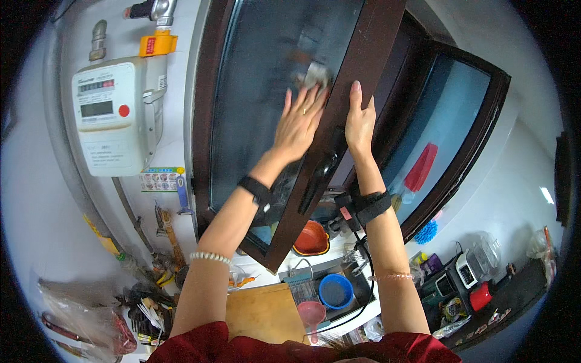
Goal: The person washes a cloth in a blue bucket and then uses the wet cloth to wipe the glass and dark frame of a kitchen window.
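My left hand point(300, 123) lies against the glass pane point(263, 90) of a dark brown window sash, its fingers extended. A blurred pale patch shows at its fingertips; whether it is a cloth or a reflection I cannot tell. My right hand point(361, 119) grips the edge of the sash frame point(363, 54), thumb on the near face. Below it, the black window handle point(320, 181) is mounted on the same frame. The sash stands swung inward over a counter. Both wrists wear black straps, and a black cable hangs from the right one.
A gas meter point(109, 118) is on the left wall. Below stand a sink with a blue basin point(336, 291), a pink ladle point(312, 313), a wooden board point(265, 313) and a red-brown pot point(312, 238). A second window sash point(435, 118) and a dark shelf with appliances are at right.
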### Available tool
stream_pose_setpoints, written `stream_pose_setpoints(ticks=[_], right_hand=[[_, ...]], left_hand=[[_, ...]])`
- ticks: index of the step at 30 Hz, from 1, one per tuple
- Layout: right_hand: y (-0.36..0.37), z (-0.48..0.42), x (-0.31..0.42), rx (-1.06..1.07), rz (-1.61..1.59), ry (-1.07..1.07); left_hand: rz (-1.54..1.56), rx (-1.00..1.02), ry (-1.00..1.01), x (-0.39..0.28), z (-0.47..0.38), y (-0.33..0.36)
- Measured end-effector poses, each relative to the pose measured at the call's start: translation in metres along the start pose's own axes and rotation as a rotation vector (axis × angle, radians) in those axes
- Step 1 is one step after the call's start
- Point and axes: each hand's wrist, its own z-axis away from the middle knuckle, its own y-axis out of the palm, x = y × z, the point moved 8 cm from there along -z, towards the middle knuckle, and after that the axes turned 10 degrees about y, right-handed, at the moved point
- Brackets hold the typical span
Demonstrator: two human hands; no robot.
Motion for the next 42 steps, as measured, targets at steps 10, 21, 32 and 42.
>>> stream_pose_setpoints(ticks=[10, 21, 32, 42], right_hand=[[0.001, 0.002, 0.006, 0.011, -0.038, -0.043], [-0.002, 0.002, -0.004, -0.063, -0.026, 0.013], [-0.002, 0.005, 0.003, -0.075, 0.003, 0.022], [-0.007, -0.003, -0.016, -0.070, 0.032, 0.084]], left_hand=[[-0.119, -0.229, 0.149, 0.053, -0.188, -0.043], [-0.053, 0.322, -0.083, 0.006, 0.074, 0.013], [-0.154, -0.256, 0.226, 0.031, -0.118, -0.035], [-0.258, -0.264, -0.149, 0.186, -0.121, -0.072]])
